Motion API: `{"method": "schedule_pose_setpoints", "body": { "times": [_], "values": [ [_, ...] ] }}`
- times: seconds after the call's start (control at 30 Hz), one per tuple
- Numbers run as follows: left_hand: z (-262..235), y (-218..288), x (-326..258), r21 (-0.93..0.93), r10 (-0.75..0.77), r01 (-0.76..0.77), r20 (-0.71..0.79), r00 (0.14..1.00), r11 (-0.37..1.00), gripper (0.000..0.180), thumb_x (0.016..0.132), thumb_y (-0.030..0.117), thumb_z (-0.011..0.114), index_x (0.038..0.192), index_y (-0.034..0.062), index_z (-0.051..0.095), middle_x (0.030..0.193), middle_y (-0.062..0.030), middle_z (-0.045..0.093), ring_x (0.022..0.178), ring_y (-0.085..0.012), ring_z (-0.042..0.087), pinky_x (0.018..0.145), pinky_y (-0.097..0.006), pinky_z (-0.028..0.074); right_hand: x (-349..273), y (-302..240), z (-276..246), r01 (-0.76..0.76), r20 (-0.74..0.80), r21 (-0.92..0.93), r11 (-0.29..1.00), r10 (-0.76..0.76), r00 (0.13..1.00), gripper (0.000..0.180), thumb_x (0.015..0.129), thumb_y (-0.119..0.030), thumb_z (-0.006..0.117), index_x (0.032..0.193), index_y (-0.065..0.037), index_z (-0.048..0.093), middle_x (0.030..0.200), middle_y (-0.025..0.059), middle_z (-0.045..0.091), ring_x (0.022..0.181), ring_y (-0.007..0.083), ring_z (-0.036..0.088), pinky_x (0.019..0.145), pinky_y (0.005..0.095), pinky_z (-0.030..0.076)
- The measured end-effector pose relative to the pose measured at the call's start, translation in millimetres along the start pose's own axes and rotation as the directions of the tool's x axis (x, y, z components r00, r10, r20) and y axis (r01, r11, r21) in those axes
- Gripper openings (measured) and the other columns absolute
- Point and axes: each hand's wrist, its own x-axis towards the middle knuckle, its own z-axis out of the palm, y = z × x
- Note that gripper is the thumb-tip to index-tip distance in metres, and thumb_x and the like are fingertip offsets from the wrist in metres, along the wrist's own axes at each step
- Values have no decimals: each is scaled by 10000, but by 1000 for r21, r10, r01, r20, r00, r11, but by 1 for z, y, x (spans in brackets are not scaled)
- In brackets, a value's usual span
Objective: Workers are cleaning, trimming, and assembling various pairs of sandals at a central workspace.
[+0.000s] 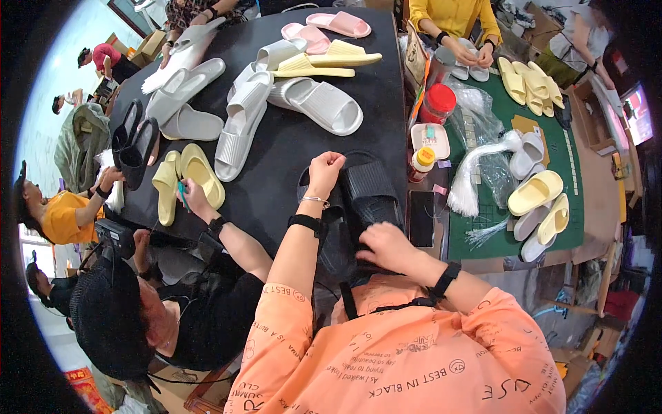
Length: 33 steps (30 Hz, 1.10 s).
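The person's right hand lies curled on the near end of a black ribbed slipper, fingers pressing its heel edge, while the left hand is raised just left of the slipper, closed into a fist; what it pinches is too small to tell, though a thin dark loop seems to run from it. A second black slipper lies partly under the left wrist, touching the first. Just right of the right hand a dark phone lies flat on the black table. Beyond it, right of the slipper's far end, stands a small white bottle with a yellow cap, then a shallow white tray holding a few small coloured bits that cannot be made out, and farther still a red-lidded jar whose contents are hidden. Right of these, a clear plastic bag lies crumpled on a green mat, with a bundle of white strands spilling beside it. Left of the fist, a neighbour's hand holds a teal tool against a pair of yellow slippers. Far beyond the fist, grey slippers and pink slippers lie scattered.
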Motion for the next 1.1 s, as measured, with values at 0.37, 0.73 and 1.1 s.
{"method": "schedule_pose_setpoints", "body": {
  "times": [0.37,0.73,1.1],
  "values": [
    [1,-1,-2,181,56,-64,48,997,981,183,729,183,616,818,27,651,673,-89,621,624,-164,584,609,-279,453,-1,-15,-11,-72,-76,-117,990,64,995,90,681,-67,496,724,-16,555,706,138,592,718,263,597,616,343,473],
    [4,10,-5,344,73,-99,89,993,934,211,736,221,596,821,36,653,727,-135,633,668,-236,613,620,-320,462,4,-17,-5,-238,-90,19,971,238,967,147,721,-41,479,822,44,543,770,175,590,766,296,584,677,364,479],
    [11,21,2,524,-131,-2,216,967,851,341,754,375,557,879,76,660,854,-142,635,824,-287,608,746,-349,457,33,26,6,-127,-234,-93,987,103,967,311,813,-234,518,899,65,509,851,228,570,838,366,539,775,398,426]
  ]
}}
